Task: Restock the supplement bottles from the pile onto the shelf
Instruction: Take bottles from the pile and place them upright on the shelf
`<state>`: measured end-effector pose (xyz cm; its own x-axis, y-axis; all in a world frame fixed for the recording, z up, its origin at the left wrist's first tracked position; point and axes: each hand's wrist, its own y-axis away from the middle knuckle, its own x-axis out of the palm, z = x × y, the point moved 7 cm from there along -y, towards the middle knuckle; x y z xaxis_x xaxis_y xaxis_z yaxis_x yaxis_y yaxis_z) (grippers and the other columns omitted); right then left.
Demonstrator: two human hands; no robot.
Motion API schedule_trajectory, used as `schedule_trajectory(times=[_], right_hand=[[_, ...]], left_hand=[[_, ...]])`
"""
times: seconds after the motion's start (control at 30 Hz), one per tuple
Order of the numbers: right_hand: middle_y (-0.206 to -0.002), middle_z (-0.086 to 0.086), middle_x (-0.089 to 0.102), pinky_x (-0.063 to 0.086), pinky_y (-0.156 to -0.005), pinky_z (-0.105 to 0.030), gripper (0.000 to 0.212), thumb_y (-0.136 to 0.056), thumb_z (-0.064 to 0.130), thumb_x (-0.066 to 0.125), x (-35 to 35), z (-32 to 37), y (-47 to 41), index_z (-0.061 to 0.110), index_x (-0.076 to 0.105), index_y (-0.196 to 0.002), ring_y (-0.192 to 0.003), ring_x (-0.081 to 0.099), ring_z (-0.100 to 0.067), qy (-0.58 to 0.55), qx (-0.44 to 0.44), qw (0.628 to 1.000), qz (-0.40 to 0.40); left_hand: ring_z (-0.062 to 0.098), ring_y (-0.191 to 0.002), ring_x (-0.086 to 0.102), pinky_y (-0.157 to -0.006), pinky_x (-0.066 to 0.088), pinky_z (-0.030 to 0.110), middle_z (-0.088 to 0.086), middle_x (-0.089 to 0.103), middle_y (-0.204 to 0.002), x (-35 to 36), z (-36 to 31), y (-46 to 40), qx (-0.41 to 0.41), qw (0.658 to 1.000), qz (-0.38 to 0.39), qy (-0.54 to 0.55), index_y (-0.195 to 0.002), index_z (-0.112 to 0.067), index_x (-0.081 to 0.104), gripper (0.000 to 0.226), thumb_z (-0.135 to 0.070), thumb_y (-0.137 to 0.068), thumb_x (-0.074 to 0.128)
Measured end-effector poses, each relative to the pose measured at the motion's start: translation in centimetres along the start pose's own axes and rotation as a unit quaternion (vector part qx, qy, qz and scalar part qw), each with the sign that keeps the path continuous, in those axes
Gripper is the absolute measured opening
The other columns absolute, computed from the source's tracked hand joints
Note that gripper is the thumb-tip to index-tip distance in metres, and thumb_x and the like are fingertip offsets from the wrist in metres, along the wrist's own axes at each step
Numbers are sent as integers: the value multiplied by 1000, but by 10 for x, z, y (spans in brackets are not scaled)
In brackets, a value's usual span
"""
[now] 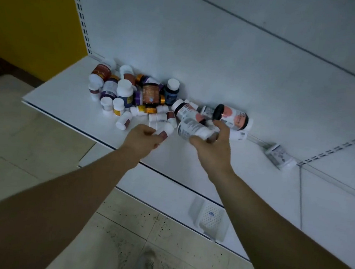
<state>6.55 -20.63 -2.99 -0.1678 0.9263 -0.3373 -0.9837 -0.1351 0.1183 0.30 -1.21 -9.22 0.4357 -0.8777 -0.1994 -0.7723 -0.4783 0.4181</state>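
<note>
White sheet-metal shelf, smooth and matte, fixed against a white back panel with slotted uprights; a yellow wall lies to the left, and pale, dark-speckled floor tiles below. A perforated white plastic tray rests on the lower shelf. The pile of supplement bottles, cylindrical, mostly white-capped plastic with red-brown, purple, navy and amber bodies, lies jumbled at the back of the shelf, touching the panel. A black-capped jar with a pink label lies on its side at the pile's right end; a separate white bottle lies farther right, by the upright. Left hand: fingers curled closed around a small white bottle with a red-brown label. Right hand: thumb and fingers clamped on a larger white bottle with a grey printed label, held tilted just above the shelf.
</note>
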Motion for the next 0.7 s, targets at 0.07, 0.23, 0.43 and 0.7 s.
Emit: schedule_trajectory(times=[0.07, 0.23, 0.43, 0.7], right_hand=[[-96, 24, 58, 45, -63, -11, 44, -72, 22, 74, -14, 22, 21, 42, 48, -101, -79, 58, 9, -38, 0, 999, -13], [-95, 20, 63, 48, -66, -13, 23, -79, 28, 67, -36, 92, 79, 37, 62, -100, -83, 61, 7, -122, -18, 992, -22], [-79, 13, 72, 55, -59, -30, 21, -90, 31, 57, -42, 171, 160, 30, 62, -110, -72, 70, -9, -261, 0, 964, 45], [-78, -4, 66, 54, -58, -32, 34, -88, 48, 57, -81, 280, 223, 17, 62, -101, -68, 65, -19, -305, -77, 946, 77]], left_hand=[[26, -91, 65, -85, 54, 32, 16, 60, -109, -9, -15, 26, -25, 988, 29, 151, -102, -12, 52, 23, -6, -84, 65], [18, -74, 68, -73, 57, 25, 7, 69, -92, -43, -80, 101, 38, 949, 138, 281, -101, -14, 62, 26, 4, -91, 46], [24, -83, 68, -84, 55, 34, 15, 68, -91, -81, -144, 195, 60, 920, 221, 319, -91, 0, 63, 20, 3, -90, 43], [28, -87, 66, -74, 58, 29, 19, 66, -101, -107, -235, 299, 144, 893, 267, 333, -112, 1, 55, 33, 4, -94, 27]])
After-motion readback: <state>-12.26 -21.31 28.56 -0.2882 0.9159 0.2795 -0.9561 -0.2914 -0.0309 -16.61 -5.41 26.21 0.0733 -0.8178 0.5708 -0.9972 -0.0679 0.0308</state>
